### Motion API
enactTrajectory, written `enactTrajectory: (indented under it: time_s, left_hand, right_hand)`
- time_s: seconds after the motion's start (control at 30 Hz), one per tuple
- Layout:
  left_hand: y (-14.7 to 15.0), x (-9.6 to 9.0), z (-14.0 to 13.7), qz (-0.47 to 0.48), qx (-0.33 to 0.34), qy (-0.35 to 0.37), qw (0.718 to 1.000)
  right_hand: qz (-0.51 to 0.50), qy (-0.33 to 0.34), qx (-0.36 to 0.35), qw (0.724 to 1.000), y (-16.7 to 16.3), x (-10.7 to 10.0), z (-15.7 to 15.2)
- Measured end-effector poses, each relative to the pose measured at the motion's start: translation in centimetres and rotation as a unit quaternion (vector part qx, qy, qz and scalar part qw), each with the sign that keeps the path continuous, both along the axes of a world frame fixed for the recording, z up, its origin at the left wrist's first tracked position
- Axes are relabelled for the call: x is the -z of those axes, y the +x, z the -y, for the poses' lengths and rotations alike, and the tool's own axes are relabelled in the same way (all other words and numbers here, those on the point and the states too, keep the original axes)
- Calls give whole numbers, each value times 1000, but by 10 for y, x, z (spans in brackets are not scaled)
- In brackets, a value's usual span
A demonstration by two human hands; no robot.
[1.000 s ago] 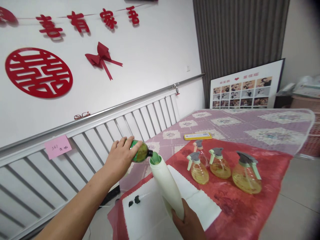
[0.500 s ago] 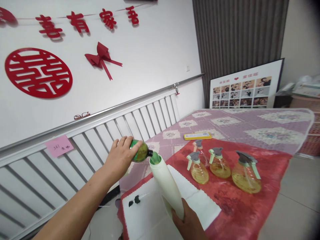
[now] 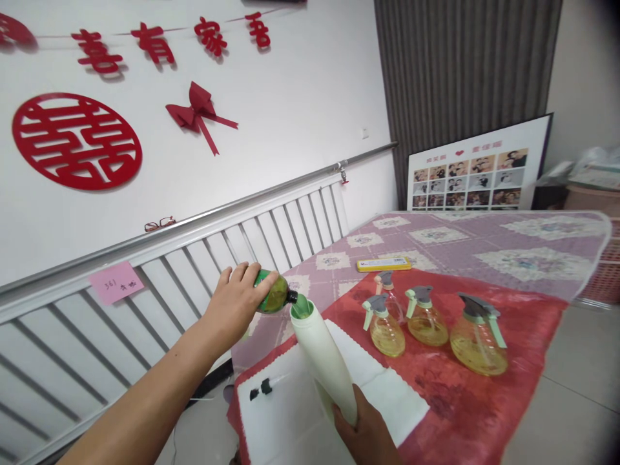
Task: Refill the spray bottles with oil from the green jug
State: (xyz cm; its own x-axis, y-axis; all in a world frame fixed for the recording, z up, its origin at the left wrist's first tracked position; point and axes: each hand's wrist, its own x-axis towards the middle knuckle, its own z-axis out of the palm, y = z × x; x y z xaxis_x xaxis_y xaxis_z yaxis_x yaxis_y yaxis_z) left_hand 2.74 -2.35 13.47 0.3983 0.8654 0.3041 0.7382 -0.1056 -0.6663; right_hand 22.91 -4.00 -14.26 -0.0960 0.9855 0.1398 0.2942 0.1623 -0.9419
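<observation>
My left hand (image 3: 239, 294) is wrapped round a green bottle (image 3: 276, 297), tipped on its side with its black neck at the mouth of a pale green bottle. Green liquid shows at that mouth. Low on its body, my right hand (image 3: 365, 423) grips the tall pale green bottle (image 3: 322, 361), which leans toward the left. Beneath it a white cloth (image 3: 271, 429) lies on the table, bearing a small black pump top (image 3: 260, 389). To the right stand several clear spray bottles (image 3: 479, 345), most holding yellowish liquid.
A red cloth (image 3: 523, 329) covers part of the purple patterned tablecloth (image 3: 450, 248). Behind the spray bottles lies a yellow-and-white box (image 3: 383, 264). A white radiator (image 3: 271, 239) runs along the left wall. A photo board (image 3: 477, 171) leans at the back.
Both hands and bottles keep nearly the same pose, the green bottle still tipped at the pale bottle's mouth. The whole view has shifted very slightly.
</observation>
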Motion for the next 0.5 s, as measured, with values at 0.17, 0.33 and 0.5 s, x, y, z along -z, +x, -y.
enactTrajectory:
  time_s: [0.17,0.33,0.5]
  left_hand:
    - [0,0,-1,0,3,-2,1000]
    - [2,-1,-1,1,1,-5,1000]
    - [3,-3,-1,-6,3,-6,1000]
  right_hand:
    - [-9,-21,-15,1000,0,1,0]
    - [-16,-23,-16,999,2,-1,1]
    - [-15,-20,-7,1000,2,-1,2]
